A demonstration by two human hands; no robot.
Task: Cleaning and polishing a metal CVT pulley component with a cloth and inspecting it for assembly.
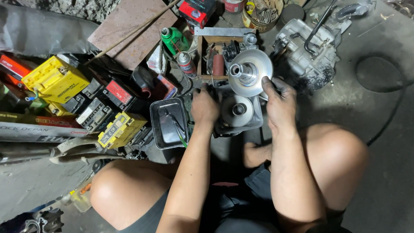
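I sit on the floor with my knees apart. My right hand [279, 102] grips the rim of a shiny round metal pulley disc [251, 71] with a hub, held tilted above a grey engine part [239, 114]. A second round disc [238, 110] sits in that part below. My left hand [204, 107] rests on the left side of the engine part, fingers curled over it; what it grips is hidden.
A black metal tray [168, 123] with tools lies left of my left hand. Yellow and black batteries [56, 80] pile up at the left. A spray can [186, 64], a green bottle [174, 39] and a wooden box [217, 58] stand ahead. An engine case [307, 54] sits at the right.
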